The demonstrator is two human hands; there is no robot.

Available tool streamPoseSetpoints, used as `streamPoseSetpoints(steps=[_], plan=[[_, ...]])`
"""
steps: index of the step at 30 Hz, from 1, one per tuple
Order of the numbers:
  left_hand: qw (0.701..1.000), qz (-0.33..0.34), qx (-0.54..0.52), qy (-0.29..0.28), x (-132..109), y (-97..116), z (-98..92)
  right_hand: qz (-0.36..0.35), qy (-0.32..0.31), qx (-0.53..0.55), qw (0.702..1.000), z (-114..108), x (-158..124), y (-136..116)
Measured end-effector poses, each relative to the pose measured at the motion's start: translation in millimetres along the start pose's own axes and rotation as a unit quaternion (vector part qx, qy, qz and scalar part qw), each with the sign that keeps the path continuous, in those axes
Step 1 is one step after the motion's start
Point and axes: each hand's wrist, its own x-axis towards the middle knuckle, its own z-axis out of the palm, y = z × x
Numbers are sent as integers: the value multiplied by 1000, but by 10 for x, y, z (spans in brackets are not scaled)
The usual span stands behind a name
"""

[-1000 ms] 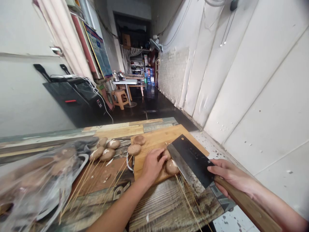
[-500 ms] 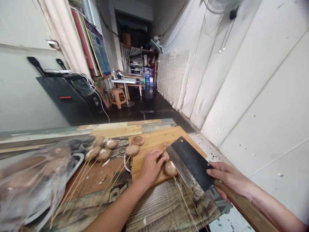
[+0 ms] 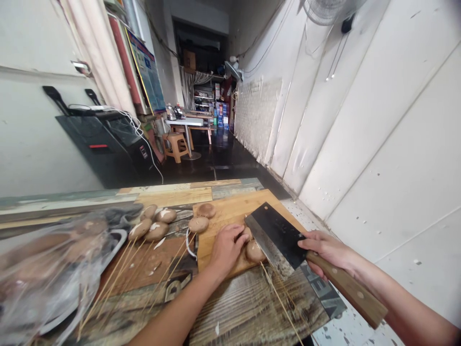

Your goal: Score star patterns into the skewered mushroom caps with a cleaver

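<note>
1. Farther back, a tan stool (image 3: 175, 146) stands by a white-topped table (image 3: 190, 122).
2. White cords (image 3: 135, 126) hang over the bulky black unit (image 3: 99, 154) over left.
3. High by the right wall (image 3: 363, 144), a caged fan (image 3: 326, 9).

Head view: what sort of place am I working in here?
Possibly the prep area of a small eatery, though I can't be sure: mushrooms on sticks and a cutting board up front, and a white-topped table farther back.
</note>
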Motion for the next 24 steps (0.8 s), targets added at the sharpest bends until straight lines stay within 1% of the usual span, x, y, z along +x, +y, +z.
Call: streamPoseSetpoints(steps=[4, 6, 7, 8, 9, 10, 11, 13, 15, 17, 18, 19, 20, 21, 22, 24], plan=[[1000, 5, 12, -11, 6, 21, -23, 8, 19, -18, 1000, -34, -93, -123], [999, 9, 21, -25, 13, 29, -58, -22, 52, -84, 995, -13, -205, -185], [999, 14, 24, -34, 15, 30, -79, -56, 79, -146, 984, 18, -265, -204], [998, 21, 27, -43, 16, 31, -98, -104, 111, -234, 960, 64, -320, -209], [998, 26, 31, -50, 15, 30, -114, -154, 143, -331, 920, 123, -366, -198], [997, 31, 38, -53, 11, 29, -124, -197, 169, -416, 872, 193, -402, -169], [997, 35, 47, -54, 5, 28, -126, -226, 190, -478, 827, 269, -427, -125], [996, 40, 65, -41, -15, 26, -108, -242, 203, -560, 766, 420, -453, -10], [996, 44, 73, -11, -38, 22, -65, -252, 199, -648, 691, 545, -467, 97], [995, 56, 82, 20, -63, 16, -18, -279, 193, -743, 577, 625, -493, 152], [993, 63, 90, 31, -74, 11, 1, -293, 194, -775, 525, 649, -511, 158], [992, 70, 99, 39, -85, 5, 15, -306, 199, -792, 489, 664, -530, 152], [991, 74, 107, 43, -95, -1, 24, -319, 205, -803, 461, 673, -549, 140], [990, 77, 108, 45, -104, -8, 27, -329, 208, -808, 441, 677, -564, 127], [990, 81, 104, 44, -112, -14, 25, -338, 210, -811, 429, 678, -574, 115], [991, 86, 84, 50, -124, -23, 14, -343, 211, -813, 421, 677, -583, 103]])
